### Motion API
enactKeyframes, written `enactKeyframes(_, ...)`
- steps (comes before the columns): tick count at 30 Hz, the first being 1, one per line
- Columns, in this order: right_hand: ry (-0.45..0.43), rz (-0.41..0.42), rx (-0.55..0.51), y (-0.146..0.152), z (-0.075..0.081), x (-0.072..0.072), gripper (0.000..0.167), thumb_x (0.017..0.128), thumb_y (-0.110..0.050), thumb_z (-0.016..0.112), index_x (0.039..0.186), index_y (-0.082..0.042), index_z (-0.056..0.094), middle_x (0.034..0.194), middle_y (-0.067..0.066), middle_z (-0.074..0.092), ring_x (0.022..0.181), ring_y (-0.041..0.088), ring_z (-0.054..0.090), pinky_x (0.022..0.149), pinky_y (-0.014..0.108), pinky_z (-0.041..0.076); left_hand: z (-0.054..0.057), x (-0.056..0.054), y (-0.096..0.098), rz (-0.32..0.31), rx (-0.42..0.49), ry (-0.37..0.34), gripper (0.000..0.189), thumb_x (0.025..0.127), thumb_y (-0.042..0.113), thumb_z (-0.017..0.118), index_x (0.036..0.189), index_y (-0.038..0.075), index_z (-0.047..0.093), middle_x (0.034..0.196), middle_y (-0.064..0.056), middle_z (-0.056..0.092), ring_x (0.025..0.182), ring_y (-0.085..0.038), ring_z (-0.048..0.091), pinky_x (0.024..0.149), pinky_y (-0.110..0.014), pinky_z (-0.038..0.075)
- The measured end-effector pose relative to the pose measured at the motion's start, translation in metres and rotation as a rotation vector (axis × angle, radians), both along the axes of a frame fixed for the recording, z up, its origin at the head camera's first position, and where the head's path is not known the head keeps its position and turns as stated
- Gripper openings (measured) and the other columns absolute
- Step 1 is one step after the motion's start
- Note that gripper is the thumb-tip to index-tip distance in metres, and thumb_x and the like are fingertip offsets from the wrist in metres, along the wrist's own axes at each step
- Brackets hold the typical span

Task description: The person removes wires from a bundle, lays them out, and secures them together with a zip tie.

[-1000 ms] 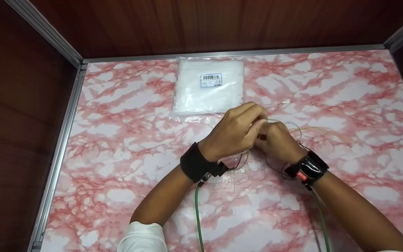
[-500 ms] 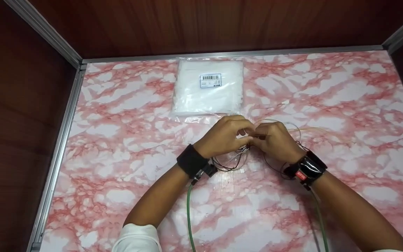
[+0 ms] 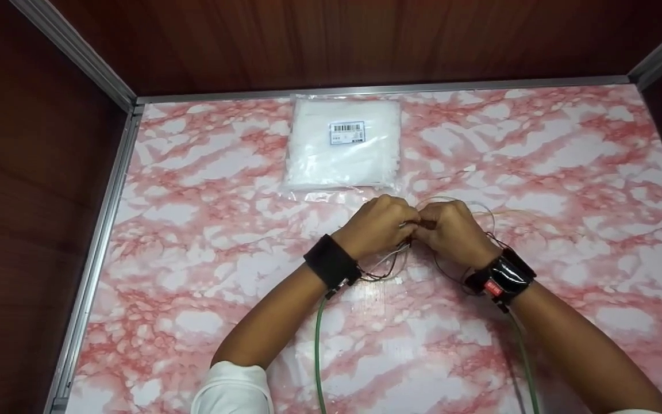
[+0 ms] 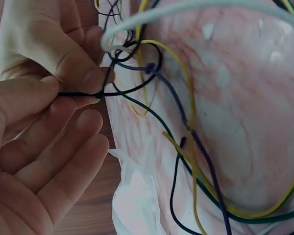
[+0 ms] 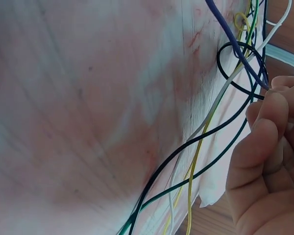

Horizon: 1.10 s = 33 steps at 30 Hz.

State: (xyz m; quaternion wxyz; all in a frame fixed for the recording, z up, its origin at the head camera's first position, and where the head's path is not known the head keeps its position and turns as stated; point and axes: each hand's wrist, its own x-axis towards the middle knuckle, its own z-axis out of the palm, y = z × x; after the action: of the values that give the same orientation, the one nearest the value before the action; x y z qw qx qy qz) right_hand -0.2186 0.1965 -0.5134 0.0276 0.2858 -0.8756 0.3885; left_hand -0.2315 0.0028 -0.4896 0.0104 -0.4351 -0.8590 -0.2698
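Note:
Near the table's middle in the head view, my left hand (image 3: 378,227) and right hand (image 3: 458,234) meet at the fingertips. In the left wrist view, a thin black wire (image 4: 77,94) runs between them. My left thumb and index finger pinch one stretch of it, while the right fingers pinch it beside a loop. Around this hang tangled wires: a purple wire (image 4: 174,95), a yellow wire (image 4: 190,93), a green wire (image 4: 154,115) and a white wire (image 4: 210,6). The right wrist view shows my right fingers curled at the bundle; their exact hold is partly hidden.
A clear plastic packet (image 3: 314,158) with white contents and a barcode label lies behind the hands. Dark wood panels (image 3: 365,43) with metal edging enclose the pink marbled table (image 3: 193,287). Green cables (image 3: 318,351) trail from both wristbands.
My left hand has come down from above the right fingertips and now lies beside them. Its fingers, spread apart half a second ago, have closed together. The right hand has barely moved.

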Motion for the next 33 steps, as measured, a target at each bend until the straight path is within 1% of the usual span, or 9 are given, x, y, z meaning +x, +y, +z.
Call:
enactKeyframes(5, -0.043, -0.009, -0.016, -0.001, 0.002, 0.000, 0.012, 0.078, 0.001, 0.073, 0.080, -0.011, 0.076, 0.077, -0.002, 0.069, 0.068, 0.009, 0.063, 0.059, 0.021, 0.051, 0.003, 0.001, -0.001, -0.016, -0.009, 0.052, 0.009, 0.088, 0.006, 0.065, 0.082, 0.007, 0.073, 0.077, -0.002, 0.067, 0.069, -0.014, 0.062, 0.063, -0.024, 0.049)
enactKeyframes(10, -0.038, -0.028, -0.014, -0.002, 0.006, 0.000, 0.015, 0.078, 0.001, 0.072, 0.072, -0.012, 0.073, 0.073, -0.007, 0.066, 0.061, 0.009, 0.059, 0.054, 0.021, 0.047, 0.011, 0.003, -0.002, -0.011, 0.052, 0.076, 0.009, 0.087, 0.002, 0.064, 0.084, 0.006, 0.071, 0.076, -0.002, 0.066, 0.069, -0.013, 0.062, 0.062, -0.021, 0.048)
enactKeyframes(15, 0.006, -0.057, -0.030, 0.000, 0.006, 0.000, 0.015, 0.077, 0.003, 0.073, 0.075, -0.012, 0.075, 0.076, -0.004, 0.068, 0.066, 0.008, 0.060, 0.059, 0.020, 0.047, 0.010, 0.000, 0.000, -0.008, 0.116, -0.006, 0.005, 0.089, 0.006, 0.067, 0.085, 0.007, 0.069, 0.081, 0.001, 0.065, 0.075, -0.009, 0.059, 0.066, -0.018, 0.046)
enactKeyframes(18, -0.026, -0.045, -0.030, 0.002, 0.005, 0.001, 0.012, 0.080, 0.000, 0.073, 0.080, -0.011, 0.076, 0.080, -0.003, 0.070, 0.069, 0.009, 0.062, 0.060, 0.020, 0.049, 0.005, -0.001, -0.001, -0.006, 0.109, -0.056, 0.003, 0.090, 0.008, 0.067, 0.089, 0.007, 0.070, 0.083, 0.002, 0.066, 0.077, -0.008, 0.059, 0.070, -0.018, 0.046)
enactKeyframes(21, -0.058, -0.021, -0.009, 0.005, 0.007, 0.002, 0.008, 0.083, -0.006, 0.075, 0.087, -0.012, 0.075, 0.083, -0.004, 0.068, 0.069, 0.010, 0.062, 0.059, 0.023, 0.051, 0.001, -0.002, -0.003, -0.012, 0.100, -0.073, 0.007, 0.092, 0.006, 0.063, 0.087, 0.005, 0.068, 0.079, 0.000, 0.066, 0.071, -0.008, 0.058, 0.064, -0.018, 0.045)
enactKeyframes(25, -0.019, 0.051, 0.120, 0.011, 0.013, 0.001, 0.031, 0.077, -0.018, 0.082, 0.105, -0.014, 0.069, 0.099, -0.004, 0.063, 0.091, 0.015, 0.059, 0.080, 0.032, 0.049, 0.001, -0.002, -0.005, -0.030, 0.107, -0.089, 0.009, 0.094, 0.002, 0.059, 0.088, 0.004, 0.066, 0.077, -0.003, 0.068, 0.066, -0.008, 0.056, 0.057, -0.018, 0.044)
enactKeyframes(27, -0.002, 0.104, 0.215, 0.013, 0.012, 0.001, 0.042, 0.074, -0.024, 0.085, 0.110, -0.015, 0.065, 0.107, -0.003, 0.061, 0.105, 0.018, 0.054, 0.091, 0.039, 0.041, 0.002, -0.002, -0.007, -0.041, 0.108, -0.103, 0.010, 0.093, 0.000, 0.058, 0.091, 0.004, 0.067, 0.077, -0.004, 0.068, 0.065, -0.008, 0.056, 0.057, -0.017, 0.044)
enactKeyframes(30, -0.001, 0.162, 0.342, 0.016, 0.009, 0.003, 0.050, 0.072, -0.028, 0.086, 0.115, -0.016, 0.063, 0.112, -0.002, 0.060, 0.114, 0.021, 0.048, 0.093, 0.047, 0.033, 0.002, -0.001, -0.010, -0.062, 0.095, -0.115, 0.013, 0.093, -0.003, 0.056, 0.092, 0.004, 0.067, 0.077, -0.003, 0.069, 0.067, -0.007, 0.058, 0.058, -0.017, 0.045)
enactKeyframes(33, 0.001, 0.165, 0.406, 0.017, 0.004, 0.004, 0.052, 0.074, -0.025, 0.084, 0.121, -0.019, 0.063, 0.115, 0.001, 0.059, 0.116, 0.024, 0.047, 0.091, 0.051, 0.032, 0.000, -0.001, -0.011, -0.085, 0.084, -0.121, 0.014, 0.094, -0.002, 0.056, 0.091, 0.004, 0.068, 0.078, -0.003, 0.070, 0.067, -0.007, 0.059, 0.060, -0.016, 0.045)
